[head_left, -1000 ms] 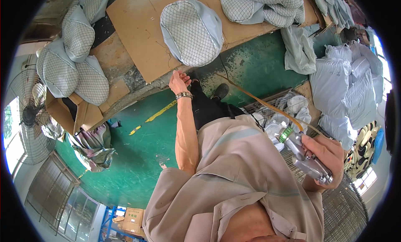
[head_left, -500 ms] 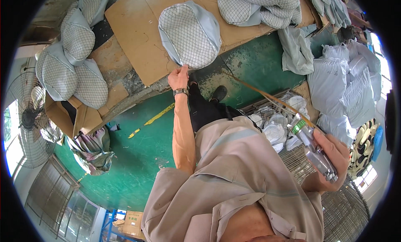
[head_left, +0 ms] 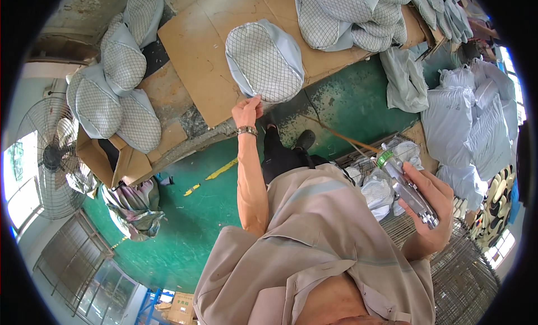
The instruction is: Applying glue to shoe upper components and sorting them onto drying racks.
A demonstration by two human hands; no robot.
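An oval padded piece (head_left: 266, 61) with a white, dark-gridded face and light blue-grey fabric sides lies on flat cardboard (head_left: 196, 56). My left hand (head_left: 247, 110) pinches its near rim, thumb and fingers closed on the edge. Out to the right, my right hand (head_left: 434, 199) is wrapped round a silver metal hand tool (head_left: 412, 193) with a green band near its front end. From that end, long thin brownish strips reach toward the bench; whether they are part of the tool I cannot tell.
More gridded pieces pile up on the bench at far left (head_left: 98, 103) and far right (head_left: 342, 14). Stuffed grey-white bags (head_left: 454, 117) stand at right, above wire racks (head_left: 462, 280). A large fan (head_left: 53, 157) and an open carton (head_left: 115, 159) are at left.
The view has shifted, so the bench and pieces appear lower and farther right. My right hand with the metal tool has come slightly inward. My left hand keeps its pinch on the rim.
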